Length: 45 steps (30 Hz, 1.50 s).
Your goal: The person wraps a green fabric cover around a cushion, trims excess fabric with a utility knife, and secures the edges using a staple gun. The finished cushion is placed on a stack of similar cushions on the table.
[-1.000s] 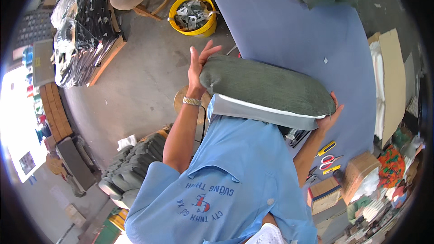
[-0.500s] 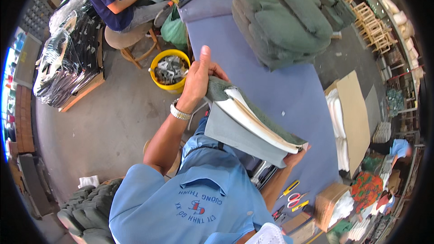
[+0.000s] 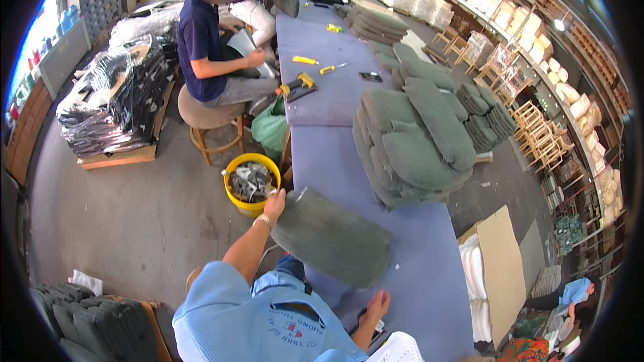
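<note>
A dark green fabric-covered cushion panel [image 3: 333, 238] lies slantwise over the near left part of the table, its fabric face up. My left hand [image 3: 274, 206] grips its left end, fingers partly hidden at the edge. Just off the panel's near right corner is my right hand [image 3: 378, 305], apart from it; its fingers are too small and blurred to read. Beyond the panel stands a pile of green cushions [image 3: 419, 137] on the table.
A yellow bucket [image 3: 252, 208] of scraps stands on the floor by the table [image 3: 429, 255]. A seated person [image 3: 208, 53] works further up on the left. A yellow-black tool [image 3: 295, 87], cutters [image 3: 333, 68] and a phone [image 3: 370, 76] lie on the table. Cardboard [image 3: 500, 261] leans at the right.
The panel has turned from edge-on, with white padding and grey backing showing, to fabric face up. My right hand has come off its right end. The view has tilted up.
</note>
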Available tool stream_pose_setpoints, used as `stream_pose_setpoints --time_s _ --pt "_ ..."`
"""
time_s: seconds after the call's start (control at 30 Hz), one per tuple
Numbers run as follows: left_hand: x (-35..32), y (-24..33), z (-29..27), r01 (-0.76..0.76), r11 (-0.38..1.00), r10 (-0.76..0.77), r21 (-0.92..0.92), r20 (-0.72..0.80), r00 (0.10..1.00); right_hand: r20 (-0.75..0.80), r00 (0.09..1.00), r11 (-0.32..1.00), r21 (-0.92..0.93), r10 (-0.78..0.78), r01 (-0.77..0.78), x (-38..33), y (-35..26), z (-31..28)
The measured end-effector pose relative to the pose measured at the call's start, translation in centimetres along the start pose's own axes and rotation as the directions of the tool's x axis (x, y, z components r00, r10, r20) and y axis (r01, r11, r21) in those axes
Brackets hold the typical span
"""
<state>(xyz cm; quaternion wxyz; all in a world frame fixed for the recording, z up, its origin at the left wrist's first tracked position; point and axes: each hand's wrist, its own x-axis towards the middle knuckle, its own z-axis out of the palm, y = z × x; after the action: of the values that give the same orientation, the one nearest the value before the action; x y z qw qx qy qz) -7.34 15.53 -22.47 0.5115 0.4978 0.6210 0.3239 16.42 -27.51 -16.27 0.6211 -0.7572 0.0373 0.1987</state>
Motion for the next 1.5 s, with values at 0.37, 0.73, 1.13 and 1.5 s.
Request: stream_pose_setpoints --time_s 0.37,0.73,1.13,1.5 --pt "-3.5 -0.2 -4.0 0.013 0.997 0.004 -0.077 0.217 0.976 0.055 0.977 0.807 -0.556 -0.206 0.201 -6.7 6.0 -5.3" --pt "-6.5 0.7 -3.5 -0.012 0.962 -0.062 0.274 0.258 0.964 -0.127 0.992 0.990 -0.137 0.004 -0.022 3.4 3.5 -9.8" --pt "-4.0 2.8 -4.9 0.004 0.922 -0.224 0.386 0.527 0.820 -0.161 0.983 0.879 -0.477 -0.085 -0.002 9.8 -0.7 5.3" --pt "-1.7 10.3 0.7 -0.253 0.849 -0.173 0.465 0.696 0.697 -0.590 0.787 0.847 -0.313 0.182 -0.431 -5.8 2.1 -1.2"
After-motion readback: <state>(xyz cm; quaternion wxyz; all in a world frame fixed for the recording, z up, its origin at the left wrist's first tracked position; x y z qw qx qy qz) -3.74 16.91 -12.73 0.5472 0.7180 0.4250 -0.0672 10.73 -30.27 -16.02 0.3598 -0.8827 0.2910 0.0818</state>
